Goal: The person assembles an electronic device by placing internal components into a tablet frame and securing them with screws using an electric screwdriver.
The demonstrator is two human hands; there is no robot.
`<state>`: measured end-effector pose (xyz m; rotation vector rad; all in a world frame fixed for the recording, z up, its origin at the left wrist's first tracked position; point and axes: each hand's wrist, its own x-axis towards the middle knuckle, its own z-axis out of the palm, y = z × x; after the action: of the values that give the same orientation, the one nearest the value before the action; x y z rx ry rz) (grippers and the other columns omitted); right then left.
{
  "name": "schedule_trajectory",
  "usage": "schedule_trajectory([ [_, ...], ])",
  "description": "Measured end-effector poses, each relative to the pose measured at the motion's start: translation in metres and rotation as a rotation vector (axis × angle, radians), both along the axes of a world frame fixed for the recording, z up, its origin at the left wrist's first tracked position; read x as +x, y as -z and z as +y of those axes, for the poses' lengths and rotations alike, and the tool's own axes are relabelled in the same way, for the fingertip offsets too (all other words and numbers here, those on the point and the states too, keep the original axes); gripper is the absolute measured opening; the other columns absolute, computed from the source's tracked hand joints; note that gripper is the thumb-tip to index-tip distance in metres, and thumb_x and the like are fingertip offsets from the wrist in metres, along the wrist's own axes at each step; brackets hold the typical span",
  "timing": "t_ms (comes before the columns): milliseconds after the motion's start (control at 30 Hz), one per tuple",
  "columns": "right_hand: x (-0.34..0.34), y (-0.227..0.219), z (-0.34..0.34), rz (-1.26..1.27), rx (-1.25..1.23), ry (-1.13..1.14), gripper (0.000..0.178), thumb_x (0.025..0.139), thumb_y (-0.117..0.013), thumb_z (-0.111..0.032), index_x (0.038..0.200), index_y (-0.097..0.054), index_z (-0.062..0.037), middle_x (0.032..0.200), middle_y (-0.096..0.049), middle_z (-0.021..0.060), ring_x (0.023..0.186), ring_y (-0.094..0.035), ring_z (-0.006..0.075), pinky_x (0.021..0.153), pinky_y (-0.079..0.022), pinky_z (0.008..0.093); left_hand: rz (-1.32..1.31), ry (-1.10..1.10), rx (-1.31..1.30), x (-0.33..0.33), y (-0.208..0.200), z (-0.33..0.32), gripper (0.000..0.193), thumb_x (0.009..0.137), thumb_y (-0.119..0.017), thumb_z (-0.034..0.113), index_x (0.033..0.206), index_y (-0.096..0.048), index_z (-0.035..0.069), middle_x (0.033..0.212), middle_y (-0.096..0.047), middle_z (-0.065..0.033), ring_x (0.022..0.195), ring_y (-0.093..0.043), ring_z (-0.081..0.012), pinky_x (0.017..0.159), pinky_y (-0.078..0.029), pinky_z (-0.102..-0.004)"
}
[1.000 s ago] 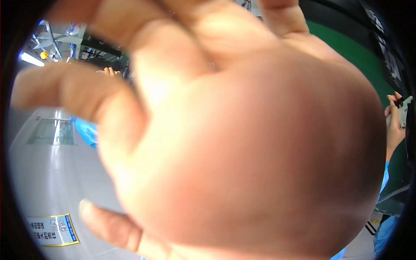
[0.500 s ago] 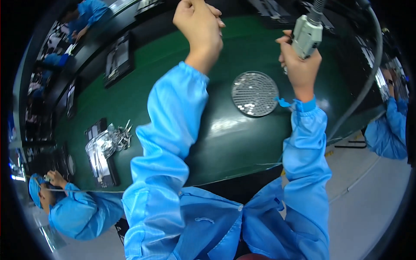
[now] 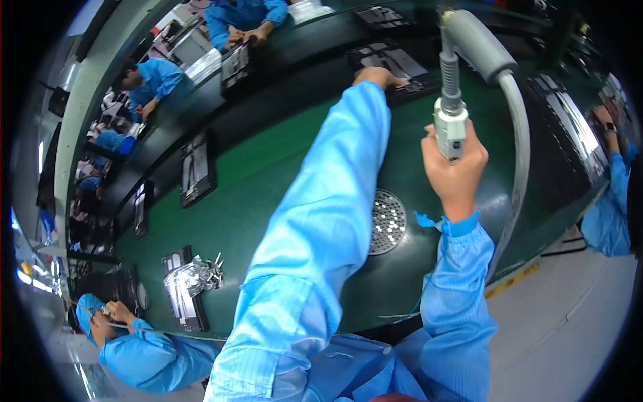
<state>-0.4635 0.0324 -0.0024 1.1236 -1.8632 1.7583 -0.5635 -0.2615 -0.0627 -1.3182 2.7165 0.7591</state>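
Observation:
My right hand is closed round the pale handle of a corded power screwdriver. A ribbed cable sleeve rises from its top; the tip is hidden by my hand. At the far side, my left hand reaches to a flat black electronic device with silvery panels. One digit lies over the device's near edge, but most of that hand's fingers are hidden. Between my arms a round dish holds many small shiny pieces in rows, partly covered by my left sleeve.
Left on the green mat, a black device carries crumpled silver foil. More devices line the far and left sides. A thick grey hose hangs right of the screwdriver. Co-workers in blue sit around the bench.
My left hand has gone far and right, from above the bare mat to the device. The screwdriver has come nearer with my right hand. The view has shifted, showing more of the far side.

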Motion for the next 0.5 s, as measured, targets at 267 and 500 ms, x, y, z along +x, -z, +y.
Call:
schedule_trajectory([
  [267,0.017,-0.007,-0.026,-0.051,-0.08,-0.1,0.024,0.074,-0.071,-0.004,0.097,-0.063,-0.0004,0.074,-0.066,0.0131,0.063,-0.067,0.0288,0.059,-0.052,0.0375,0.658,-0.517,0.324,0.023,-0.044,-0.025,0.038,0.078,-0.075,0.01,0.109,-0.064,-0.009,0.103,-0.071,-0.0202,0.096,-0.07,-0.029,0.089,-0.054,-0.0348],
  [500,0.008,0.005,-0.01,-0.163,-0.029,-0.109,0.016,0.077,-0.07,-0.003,0.092,-0.066,0.0,0.079,-0.072,0.012,0.068,-0.071,0.0232,0.065,-0.055,0.0345,1.199,-0.147,0.763,0.147,-0.094,0.022,0.052,0.084,-0.067,0.003,0.129,-0.044,-0.011,0.122,-0.06,-0.027,0.101,-0.066,-0.0317,0.084,-0.058,-0.0437],
])
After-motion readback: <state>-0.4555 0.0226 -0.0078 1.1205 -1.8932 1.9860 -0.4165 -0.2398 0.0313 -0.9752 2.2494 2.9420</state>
